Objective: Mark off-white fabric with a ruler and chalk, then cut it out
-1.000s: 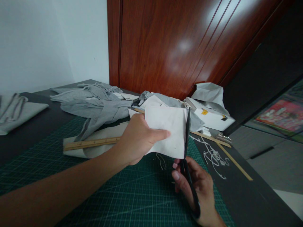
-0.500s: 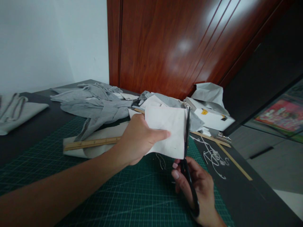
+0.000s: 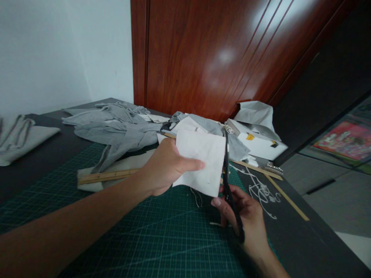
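My left hand (image 3: 171, 166) pinches a white piece of fabric (image 3: 207, 154), thumb on the near face and fingers hidden behind. The piece is held up above the green cutting mat (image 3: 150, 235). Black-handled scissors (image 3: 228, 193) are gripped by my right hand (image 3: 246, 212), their blades pointing up along the right edge of the fabric. Whether the blades touch that edge I cannot tell. A short strip of thread (image 3: 216, 224) lies on the mat below my right hand.
Beyond the left forearm a wooden ruler (image 3: 107, 177) rests on cream fabric. Grey cloth (image 3: 124, 131) lies heaped at the back left. A white box (image 3: 257, 143) stands at the back right, near tangled white cord (image 3: 263, 191) and a wooden strip (image 3: 286, 197).
The fabric and my left hand have shifted slightly left and tilted. The scissors have moved a little left and up with my right hand, and the blades look closer together.
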Demonstrator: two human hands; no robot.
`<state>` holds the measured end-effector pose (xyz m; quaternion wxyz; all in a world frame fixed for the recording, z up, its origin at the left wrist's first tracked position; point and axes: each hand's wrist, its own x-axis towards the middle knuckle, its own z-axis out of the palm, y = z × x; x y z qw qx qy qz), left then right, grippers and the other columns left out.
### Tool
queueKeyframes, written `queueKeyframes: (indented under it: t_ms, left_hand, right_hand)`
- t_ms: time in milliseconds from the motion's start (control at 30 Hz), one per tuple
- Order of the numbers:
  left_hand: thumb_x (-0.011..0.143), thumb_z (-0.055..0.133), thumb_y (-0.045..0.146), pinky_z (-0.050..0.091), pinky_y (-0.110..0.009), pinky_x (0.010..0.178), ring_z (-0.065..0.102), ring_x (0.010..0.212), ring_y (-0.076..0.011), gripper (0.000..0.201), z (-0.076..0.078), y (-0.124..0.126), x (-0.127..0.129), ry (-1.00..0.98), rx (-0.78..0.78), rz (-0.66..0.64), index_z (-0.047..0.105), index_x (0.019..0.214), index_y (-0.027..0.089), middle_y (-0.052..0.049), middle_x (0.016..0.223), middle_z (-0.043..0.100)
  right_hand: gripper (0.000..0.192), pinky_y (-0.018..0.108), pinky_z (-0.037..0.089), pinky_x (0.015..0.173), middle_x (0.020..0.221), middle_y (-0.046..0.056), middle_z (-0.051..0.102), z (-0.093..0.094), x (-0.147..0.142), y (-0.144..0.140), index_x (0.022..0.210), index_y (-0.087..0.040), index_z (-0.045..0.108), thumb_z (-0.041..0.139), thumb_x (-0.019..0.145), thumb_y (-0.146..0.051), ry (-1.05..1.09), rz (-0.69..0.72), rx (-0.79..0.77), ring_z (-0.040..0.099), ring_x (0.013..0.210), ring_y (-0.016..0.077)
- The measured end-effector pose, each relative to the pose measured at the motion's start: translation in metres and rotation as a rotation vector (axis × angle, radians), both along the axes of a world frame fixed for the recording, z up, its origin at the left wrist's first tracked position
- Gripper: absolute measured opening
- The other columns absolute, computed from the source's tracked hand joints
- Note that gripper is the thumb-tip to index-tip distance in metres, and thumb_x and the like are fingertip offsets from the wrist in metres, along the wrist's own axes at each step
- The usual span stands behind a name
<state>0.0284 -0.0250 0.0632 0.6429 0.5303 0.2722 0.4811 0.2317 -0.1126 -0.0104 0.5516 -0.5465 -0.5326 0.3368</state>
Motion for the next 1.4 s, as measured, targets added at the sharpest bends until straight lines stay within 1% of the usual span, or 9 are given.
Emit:
queueKeyframes:
  t_ms: [100, 200, 367, 467, 600, 767, 1000, 1267, 1400]
  left_hand:
    - [0.061, 0.086, 0.009, 0.062, -0.041, 0.082, 0.078, 0.088, -0.0277, 0.041, -0.003, 0.000, -0.006, 0.106, -0.093, -0.257, 0.080, 0.101, 0.015, -0.010, 0.097, 0.083]
    - [0.060, 0.089, 0.013, 0.060, -0.040, 0.084, 0.077, 0.090, -0.0278, 0.035, -0.010, -0.002, -0.008, 0.251, -0.122, -0.495, 0.080, 0.093, 0.016, -0.007, 0.094, 0.083]
    - [0.056, 0.086, 0.014, 0.058, -0.035, 0.082, 0.074, 0.091, -0.0249, 0.036, -0.022, -0.007, 0.001, 0.488, -0.061, -0.637, 0.079, 0.091, 0.019, -0.002, 0.095, 0.081]
    - [0.055, 0.082, 0.014, 0.056, -0.031, 0.071, 0.072, 0.083, -0.0243, 0.028, -0.027, -0.010, 0.006, 0.631, -0.022, -0.615, 0.079, 0.083, 0.018, -0.003, 0.089, 0.081]
    - [0.052, 0.079, 0.009, 0.052, -0.028, 0.063, 0.072, 0.076, -0.0240, 0.023, -0.031, -0.014, 0.010, 0.667, -0.019, -0.595, 0.077, 0.074, 0.017, -0.003, 0.080, 0.080]
    - [0.060, 0.084, 0.016, 0.048, -0.025, 0.056, 0.068, 0.065, -0.0187, 0.018, -0.028, -0.013, 0.009, 0.548, -0.052, -0.520, 0.077, 0.076, 0.017, -0.001, 0.074, 0.077]
    - [0.078, 0.083, 0.050, 0.055, -0.032, 0.084, 0.072, 0.092, -0.0207, 0.044, -0.035, -0.011, 0.013, 0.079, -0.133, -0.295, 0.079, 0.107, 0.016, -0.010, 0.106, 0.082]
    - [0.072, 0.088, 0.026, 0.056, -0.038, 0.095, 0.077, 0.099, -0.0266, 0.046, -0.063, -0.039, 0.037, -0.214, -0.205, -0.278, 0.080, 0.116, 0.014, -0.011, 0.108, 0.084]
    - [0.073, 0.089, 0.022, 0.056, -0.041, 0.099, 0.077, 0.107, -0.0297, 0.048, -0.067, -0.043, 0.043, -0.225, -0.210, -0.198, 0.080, 0.119, 0.014, -0.011, 0.112, 0.084]
  right_hand:
    - [0.035, 0.020, 0.040, 0.041, 0.053, -0.007, 0.060, 0.006, 0.019, 0.006, 0.095, -0.020, 0.072, 0.090, 0.081, -0.046, 0.029, -0.030, -0.001, 0.049, 0.042, 0.0091]
    - [0.038, 0.019, 0.041, 0.043, 0.062, -0.004, 0.065, 0.008, 0.039, 0.011, 0.094, -0.019, 0.072, 0.086, 0.085, -0.053, 0.081, -0.009, 0.010, 0.052, 0.045, 0.0082]
    - [0.049, 0.023, 0.048, 0.045, 0.076, 0.004, 0.079, 0.010, 0.047, 0.012, 0.098, -0.017, 0.074, 0.096, 0.071, -0.052, 0.154, 0.143, -0.051, 0.058, 0.051, 0.0120]
    - [0.048, 0.021, 0.048, 0.045, 0.076, 0.001, 0.078, 0.014, 0.038, 0.012, 0.097, -0.018, 0.076, 0.102, 0.062, -0.038, 0.185, 0.211, -0.105, 0.060, 0.052, 0.0117]
    - [0.047, 0.018, 0.048, 0.048, 0.074, -0.002, 0.077, 0.023, 0.023, 0.013, 0.091, -0.017, 0.077, 0.104, 0.052, -0.014, 0.212, 0.244, -0.164, 0.062, 0.056, 0.0109]
    - [0.048, 0.016, 0.048, 0.053, 0.070, -0.006, 0.073, 0.020, 0.017, 0.017, 0.090, -0.018, 0.077, 0.103, 0.050, -0.010, 0.289, 0.126, -0.079, 0.061, 0.059, 0.0086]
    - [0.044, 0.015, 0.048, 0.064, 0.078, -0.007, 0.072, 0.009, 0.025, 0.027, 0.097, -0.021, 0.074, 0.102, 0.064, -0.027, 0.424, -0.216, 0.200, 0.062, 0.068, 0.0069]
    - [0.038, 0.019, 0.049, 0.072, 0.081, -0.007, 0.072, 0.010, 0.013, 0.020, 0.095, -0.022, 0.074, 0.100, 0.067, -0.026, 0.447, -0.371, 0.368, 0.062, 0.073, 0.0080]
    - [0.034, 0.021, 0.049, 0.074, 0.081, -0.006, 0.073, 0.009, 0.010, 0.017, 0.095, -0.022, 0.074, 0.098, 0.071, -0.025, 0.407, -0.385, 0.379, 0.063, 0.074, 0.0084]
